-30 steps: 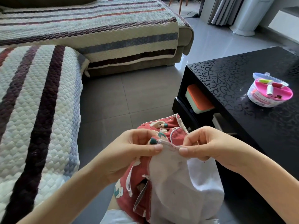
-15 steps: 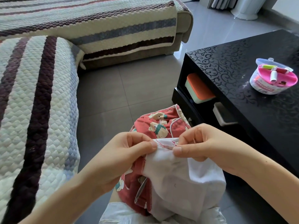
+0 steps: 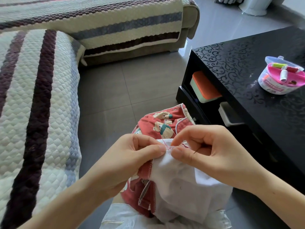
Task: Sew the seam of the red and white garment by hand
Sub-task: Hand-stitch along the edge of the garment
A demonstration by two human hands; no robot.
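Head view — garment (image 3: pixel 179 184) seam pinched between left hand (image 3: pixel 132 160) and right hand (image 3: pixel 212 154).

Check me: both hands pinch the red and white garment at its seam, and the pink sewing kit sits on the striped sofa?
Not quite: the head view shows the pink sewing kit on the black table. The left hand and right hand do pinch the garment at its seam.
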